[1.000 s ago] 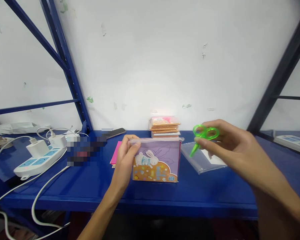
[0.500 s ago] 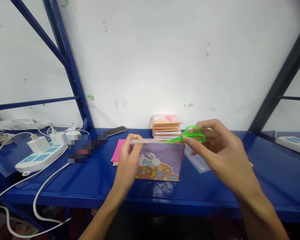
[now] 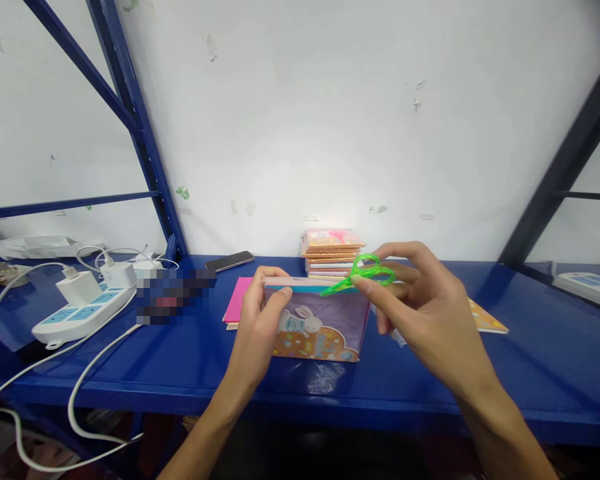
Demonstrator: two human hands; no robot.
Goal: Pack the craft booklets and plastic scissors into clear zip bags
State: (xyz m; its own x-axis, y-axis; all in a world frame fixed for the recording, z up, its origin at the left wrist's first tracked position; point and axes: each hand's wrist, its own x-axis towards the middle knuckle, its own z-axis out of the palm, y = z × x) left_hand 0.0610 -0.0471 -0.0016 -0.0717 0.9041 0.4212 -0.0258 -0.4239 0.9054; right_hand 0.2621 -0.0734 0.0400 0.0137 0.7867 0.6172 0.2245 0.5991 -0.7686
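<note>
1. Right hand (image 3: 430, 310): narrow pinch, thumb and fingers on the loops of translucent green plastic scissors (image 3: 347, 283); blades point to 8 o'clock, tip at the packet's top edge. Can't tell if they touch.
2. Left hand (image 3: 260, 317): thumb in front, fingers behind, clamped on the 9 o'clock end of a rectangular purple-and-orange packet (image 3: 325, 337) with a white rabbit print. Packet upright, between the hands; can't tell if its base rests on the table.
3. Around packet: flat bright-pink rectangular pad (image 3: 236, 300) at 9 o'clock, partly behind left hand; neat stack of thin orange-edged packets (image 3: 333, 252) at 12; orange printed booklet (image 3: 487, 319) at 3, partly hidden by right hand.
4. Farther: black flat phone (image 3: 230, 261) at 10; white plastic power strip (image 3: 75, 319) with blue sockets, well apart at 9.
5. All on blue metal table (image 3: 405, 380).
</note>
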